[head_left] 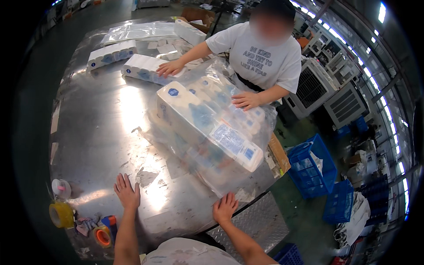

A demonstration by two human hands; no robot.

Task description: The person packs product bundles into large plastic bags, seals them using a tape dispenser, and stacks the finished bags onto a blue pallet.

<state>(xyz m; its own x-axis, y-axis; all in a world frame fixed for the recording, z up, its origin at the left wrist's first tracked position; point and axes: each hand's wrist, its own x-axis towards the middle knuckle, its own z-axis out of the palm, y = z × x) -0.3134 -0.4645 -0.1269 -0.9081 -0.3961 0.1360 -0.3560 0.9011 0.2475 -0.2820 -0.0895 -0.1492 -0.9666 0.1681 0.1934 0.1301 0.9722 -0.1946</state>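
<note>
My left hand (126, 191) lies flat on the metal table (97, 145), fingers outstretched, holding nothing. Near the table's front edge my right hand (225, 207) rests with its fingers spread, just below the rim of a clear plastic bag (207, 176); whether it touches the bag I cannot tell. Inside the bag are several white and blue tissue-roll packs, one long pack (194, 115) uppermost. Across the table a co-worker's hand (246, 100) presses on the bag, and the other hand (171, 68) lies on another white pack (141, 68).
A further pack (112, 54) and a stack of clear plastic sheets (139, 32) lie at the far side. Yellow tape (61, 215), orange tape (102, 236) and a rag (86, 225) sit at the near left. Blue crates (312, 168) stand on the floor to the right.
</note>
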